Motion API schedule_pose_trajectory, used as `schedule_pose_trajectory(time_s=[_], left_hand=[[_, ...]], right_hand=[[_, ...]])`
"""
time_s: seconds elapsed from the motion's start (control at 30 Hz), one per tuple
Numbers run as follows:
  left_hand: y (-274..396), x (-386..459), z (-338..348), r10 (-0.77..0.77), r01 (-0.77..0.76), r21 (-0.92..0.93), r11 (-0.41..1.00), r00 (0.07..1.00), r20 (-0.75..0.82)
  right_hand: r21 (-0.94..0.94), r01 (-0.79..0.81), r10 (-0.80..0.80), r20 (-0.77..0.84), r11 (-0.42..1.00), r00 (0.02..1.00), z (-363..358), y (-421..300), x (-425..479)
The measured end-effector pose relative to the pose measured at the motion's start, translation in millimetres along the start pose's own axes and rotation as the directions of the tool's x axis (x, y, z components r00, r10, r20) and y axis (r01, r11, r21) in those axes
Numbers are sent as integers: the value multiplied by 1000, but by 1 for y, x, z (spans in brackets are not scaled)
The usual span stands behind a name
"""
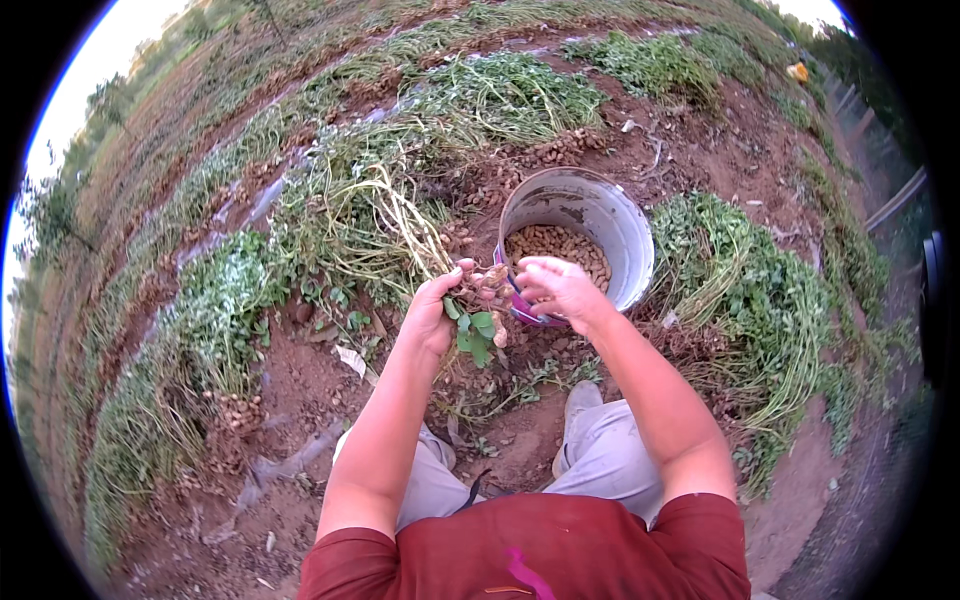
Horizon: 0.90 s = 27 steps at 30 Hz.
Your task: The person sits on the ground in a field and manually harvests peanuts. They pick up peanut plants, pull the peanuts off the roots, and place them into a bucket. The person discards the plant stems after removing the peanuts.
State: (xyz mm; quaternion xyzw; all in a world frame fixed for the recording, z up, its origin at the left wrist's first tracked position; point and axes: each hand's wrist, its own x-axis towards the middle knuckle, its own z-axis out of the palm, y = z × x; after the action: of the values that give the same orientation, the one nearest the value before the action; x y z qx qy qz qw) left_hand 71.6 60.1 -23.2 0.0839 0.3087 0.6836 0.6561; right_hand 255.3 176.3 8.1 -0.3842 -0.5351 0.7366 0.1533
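My left hand [435, 307] is closed around the stems of an uprooted peanut plant [409, 225]. Its pale stems stretch up and to the left, while a cluster of peanut pods [487, 285] and a few green leaves hang at the right side of the fist. Just right of that cluster is my right hand [559, 289], fingers apart and slightly curled, over the near left rim of a bucket [626, 240]. Inside the bucket lies a heap of picked peanuts [559, 246], partly hidden by the right hand. Whether the right fingers hold a pod cannot be made out.
Pulled peanut plants lie in heaps to the right [780, 300], beyond the bucket [510, 90] and to the left [217, 300]. Loose pods [566, 146] rest behind the bucket. Torn plastic film [289, 461] lies on the reddish soil. A fence runs along the far right.
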Motion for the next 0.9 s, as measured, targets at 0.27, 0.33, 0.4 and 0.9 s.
schedule_pose_trajectory(time_s=[0.27, 0.33, 0.4, 0.9], left_hand=[[-13, 24, 12, 83, -87, -59, 994, 994, -74], [-19, 31, 13, 85, -89, -46, 995, 993, -85], [-25, 29, 23, 105, -108, -7, 994, 978, -180], [-34, 32, 17, 103, -76, 115, 990, 963, -250]], right_hand=[[208, 15, -65, 235, 978, 970, -20, 3, 5], [113, 110, -129, 179, 988, 975, -30, 7, 13], [-45, 156, -154, 40, 987, 987, -36, 5, 15], [-171, 371, -347, 156, 913, 925, -32, -6, 13]])
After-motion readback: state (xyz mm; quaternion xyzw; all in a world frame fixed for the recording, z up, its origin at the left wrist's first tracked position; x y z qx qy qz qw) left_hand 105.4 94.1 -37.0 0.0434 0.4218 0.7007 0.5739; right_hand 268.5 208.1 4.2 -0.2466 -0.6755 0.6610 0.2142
